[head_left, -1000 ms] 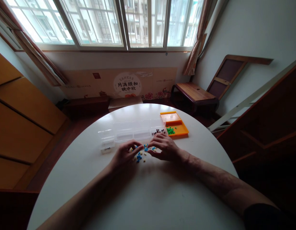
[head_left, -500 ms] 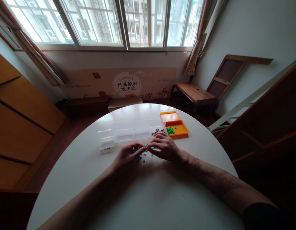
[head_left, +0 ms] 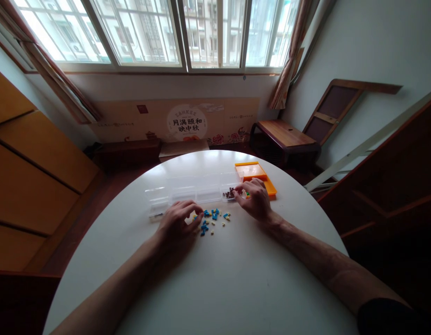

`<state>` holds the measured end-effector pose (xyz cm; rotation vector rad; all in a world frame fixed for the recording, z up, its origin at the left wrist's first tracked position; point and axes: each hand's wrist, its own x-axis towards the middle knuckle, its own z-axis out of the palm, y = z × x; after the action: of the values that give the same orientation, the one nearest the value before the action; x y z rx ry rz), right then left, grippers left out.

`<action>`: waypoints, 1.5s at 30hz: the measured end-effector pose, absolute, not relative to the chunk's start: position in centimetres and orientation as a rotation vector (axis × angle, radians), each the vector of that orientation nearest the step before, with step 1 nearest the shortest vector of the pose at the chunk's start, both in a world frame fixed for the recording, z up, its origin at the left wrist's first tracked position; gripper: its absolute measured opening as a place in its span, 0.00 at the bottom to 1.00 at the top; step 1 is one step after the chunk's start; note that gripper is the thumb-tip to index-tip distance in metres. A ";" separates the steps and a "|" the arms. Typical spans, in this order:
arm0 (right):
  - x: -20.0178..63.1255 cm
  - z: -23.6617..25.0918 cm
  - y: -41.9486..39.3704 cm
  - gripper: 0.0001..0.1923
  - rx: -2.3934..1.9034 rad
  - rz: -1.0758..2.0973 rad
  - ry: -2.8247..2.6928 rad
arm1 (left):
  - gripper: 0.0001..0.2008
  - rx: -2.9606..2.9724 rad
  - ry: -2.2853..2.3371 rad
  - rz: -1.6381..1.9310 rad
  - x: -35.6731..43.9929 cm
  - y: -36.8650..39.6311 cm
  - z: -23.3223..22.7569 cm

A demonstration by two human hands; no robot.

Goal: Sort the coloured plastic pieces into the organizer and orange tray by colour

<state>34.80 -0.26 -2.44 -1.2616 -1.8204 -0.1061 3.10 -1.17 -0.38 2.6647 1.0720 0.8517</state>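
With right hand (head_left: 254, 200) nearest brown bricks (head_left: 230, 193) at clear box (head_left: 207, 194)'s right end; left hand (head_left: 178, 218) well apart, beside blue bricks (head_left: 214, 215) on box's near side. Cannot tell either grip.

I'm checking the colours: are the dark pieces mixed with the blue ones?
No, the dark pieces sit in the clear box, the blue pieces on the table.

Clear box (head_left: 208, 193): transparent, compartmented, lying flat.
Dark brown pieces (head_left: 230, 192): small, loose, grouped in the box's right-end compartment.
Blue pieces (head_left: 204, 227): small, scattered on the near side of the box.
Pale yellow pieces (head_left: 223, 224): tiny, loose, among the blue.
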 end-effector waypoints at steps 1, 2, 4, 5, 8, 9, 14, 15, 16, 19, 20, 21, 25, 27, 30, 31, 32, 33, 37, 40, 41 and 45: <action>34.9 -2.5 -0.2 0.05 -1.293 -0.112 -1.818 | 0.08 2.663 1.093 0.848 3.0 -1.1 -0.5; 34.9 -2.6 -0.1 0.05 -1.314 -0.112 -1.820 | 0.07 2.663 1.112 0.843 3.0 -1.1 -0.5; 34.9 -2.6 -0.1 0.04 -1.323 -0.097 -1.826 | 0.07 2.667 1.134 0.836 3.0 -1.1 -0.6; 34.8 -2.6 -0.2 0.04 -1.305 -0.081 -1.835 | 0.07 2.671 1.133 0.832 3.1 -1.2 -0.6; 34.4 -2.3 -0.7 0.04 -1.143 0.024 -1.925 | 0.06 2.690 1.116 0.830 3.3 -1.3 -0.5; 34.3 -2.2 -0.9 0.04 -1.062 0.064 -1.981 | 0.06 2.695 1.116 0.832 3.3 -1.3 -0.5; 34.0 -1.8 -1.7 0.05 -0.777 0.093 -2.304 | 0.04 2.705 1.110 0.835 3.2 -1.4 -0.7; 34.0 -1.7 -1.8 0.05 -0.764 0.079 -2.340 | 0.04 2.710 1.107 0.833 3.2 -1.4 -0.8; 34.0 -1.7 -1.9 0.05 -0.761 0.069 -2.362 | 0.04 2.715 1.102 0.830 3.2 -1.4 -0.8; 34.1 -1.2 -2.1 0.06 -0.769 0.066 -2.407 | 0.05 2.721 1.095 0.827 3.2 -1.4 -0.9; 34.1 -1.1 -2.2 0.06 -0.770 0.071 -2.424 | 0.05 2.720 1.094 0.831 3.2 -1.4 -0.9; 34.1 -0.9 -2.3 0.07 -0.771 0.076 -2.441 | 0.05 2.721 1.093 0.835 3.2 -1.4 -0.9; 34.1 -0.6 -2.4 0.08 -0.794 0.094 -2.474 | 0.05 2.732 1.091 0.840 3.3 -1.4 -0.7; 34.1 -0.7 -2.3 0.08 -0.795 0.103 -2.475 | 0.05 2.729 1.091 0.836 3.3 -1.4 -0.6; 34.0 -0.8 -2.3 0.06 -0.781 0.108 -2.462 | 0.05 2.728 1.094 0.826 3.3 -1.5 -0.5; 33.9 -0.8 -2.4 0.05 -0.779 0.111 -2.459 | 0.05 2.729 1.097 0.826 3.3 -1.5 -0.6; 33.9 -0.8 -2.4 0.05 -0.778 0.115 -2.459 | 0.05 2.732 1.100 0.828 3.3 -1.5 -0.6; 33.9 -0.8 -2.4 0.05 -0.779 0.118 -2.462 | 0.05 2.733 1.103 0.833 3.3 -1.5 -0.6; 33.8 -0.9 -2.2 0.06 -0.751 0.080 -2.450 | 0.06 2.736 1.133 0.842 3.3 -1.4 -0.9; 33.7 -1.2 -1.8 0.06 -0.734 0.043 -2.370 | 0.07 2.759 1.144 0.844 3.2 -1.3 -1.1; 33.6 -1.3 -1.7 0.06 -0.744 0.040 -2.331 | 0.08 2.770 1.141 0.847 3.1 -1.2 -1.1; 33.1 -1.2 -1.3 0.06 -0.810 0.036 -2.199 | 0.11 2.822 1.128 0.854 3.0 -1.2 -1.1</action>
<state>33.10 -1.32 -1.21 -0.8104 -2.1992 0.0357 2.99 -1.17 -1.14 2.8222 1.1282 0.8539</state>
